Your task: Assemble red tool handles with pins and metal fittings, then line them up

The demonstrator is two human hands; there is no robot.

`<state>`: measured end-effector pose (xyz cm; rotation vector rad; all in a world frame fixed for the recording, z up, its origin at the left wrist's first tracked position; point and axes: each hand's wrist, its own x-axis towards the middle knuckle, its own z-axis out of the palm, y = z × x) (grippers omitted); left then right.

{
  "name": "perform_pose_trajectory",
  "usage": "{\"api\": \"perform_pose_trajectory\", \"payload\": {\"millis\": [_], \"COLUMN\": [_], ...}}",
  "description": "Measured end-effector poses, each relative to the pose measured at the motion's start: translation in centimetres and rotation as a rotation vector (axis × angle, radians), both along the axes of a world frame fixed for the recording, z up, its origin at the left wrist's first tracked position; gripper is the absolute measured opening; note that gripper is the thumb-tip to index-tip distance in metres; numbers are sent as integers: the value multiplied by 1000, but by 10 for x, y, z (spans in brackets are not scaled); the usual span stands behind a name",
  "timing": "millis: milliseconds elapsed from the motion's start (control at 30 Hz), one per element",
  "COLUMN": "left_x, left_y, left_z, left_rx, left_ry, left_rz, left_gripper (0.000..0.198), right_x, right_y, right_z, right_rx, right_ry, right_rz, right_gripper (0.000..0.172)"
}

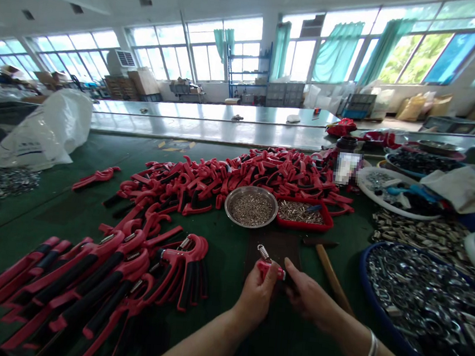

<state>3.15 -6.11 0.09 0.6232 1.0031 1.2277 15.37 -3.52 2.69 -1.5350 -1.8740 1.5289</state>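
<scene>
Your left hand (256, 294) is curled closed around a short red plastic handle piece (269, 270), with a silver coiled steel spring (263, 252) sticking up from its far end. Your right hand (308, 297) has its fingers (290, 267) at the piece's other side, nearly closed, but you cannot tell whether they grip it or only touch it. Both hands are over a dark square mat (275, 249). A wooden-handled steel hammer (331, 276) lies just beside your right hand, so a careless wrist movement could knock it. If your left fingers loosen, the spring could slip or spring loose and vanish among the round steel bowl of small metal pins (226, 205), the shallow red plastic tray (304, 225), or the wide blue-rimmed basin of steel fittings (362, 279). Red-and-black hand grippers (85, 275) crowd the left, where a dropped part could hide.
</scene>
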Motion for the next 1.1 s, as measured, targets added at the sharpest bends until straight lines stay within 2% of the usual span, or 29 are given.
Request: {"api": "perform_pose_trajectory", "payload": {"millis": [33,67,167,200,233,300,333,367,467,500,633,667,767,800,867,900,933,1033,1067,1100], "left_x": [0,0,1,1,1,1,0,-1,-3,-3,-3,-4,-4,-4,-5,-5,-5,-6,-6,-7], "left_y": [1,1,3,3,3,4,4,4,4,4,4,4,5,6,6,6,7,7,7,7], "left_z": [1,2,2,2,2,2,3,3,3,2,1,1,3,3,3,3,2,-2,-3,-4], "left_rx": [-44,-91,-187,-186,-171,-143,-146,-168,-239,-240,-224,-229,-226,-219,-212,-217,-222,-219,-204,-191], "left_ry": [-14,-35,-107,-104,-83,-33,-30,-46,-105,-93,-52,-58,-44,-24,14,23,25,13,17,26], "left_rz": [-19,-39,-90,-94,-95,-88,-84,-86,-108,-114,-116,-116,-147,-156,-152,-141,-132,-152,-158,-160], "left_gripper": [48,49,52,52,52,52,52,52,55,56,59,59,60,60,61,61,61,62,61,62], "right_x": [3,5,8,8,7,7,7,7,9,10,13,14,15,15,15,15,15,14,14,14], "right_y": [1,1,-1,-2,-2,-1,-1,-2,-4,-4,-4,-4,-6,-6,-7,-8,-8,-7,-7,-7], "right_z": [0,0,-2,-4,-6,-10,-11,-13,-16,-16,-13,-12,-12,-13,-16,-17,-18,-19,-18,-18], "right_rx": [7,103,553,584,523,294,248,290,687,722,352,374,622,594,390,338,362,596,591,518], "right_ry": [-18,-36,-86,-87,-83,-76,-89,-116,-186,-189,-186,-202,-243,-235,-205,-198,-201,-226,-224,-217], "right_rz": [10,12,-29,-31,-19,32,45,45,-27,-33,97,84,-1,15,99,117,112,21,14,34], "right_gripper": [65,63,50,49,53,64,66,66,51,51,68,66,54,56,64,65,64,53,54,57]}}
